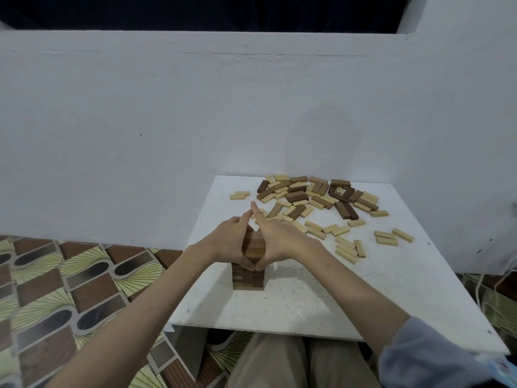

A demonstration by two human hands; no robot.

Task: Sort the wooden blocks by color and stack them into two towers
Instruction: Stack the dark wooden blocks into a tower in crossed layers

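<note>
A tower of dark brown wooden blocks (249, 277) stands near the left front of the white table (307, 298). My left hand (229, 240) presses its left side near the top, and my right hand (275, 240) presses the right side. Both hands have straight fingers; the thumbs meet in front of the tower and the index fingertips meet behind it. A mixed pile of dark and light blocks (313, 196) lies at the table's back. Loose light blocks (347, 246) are scattered to the right of my hands.
A white wall (195, 121) runs close behind the table. Two light blocks (239, 195) lie apart at the back left. Patterned floor (70, 289) spreads to the left. My knees (293, 362) sit under the front edge, and thin cables (500, 278) hang at the far right.
</note>
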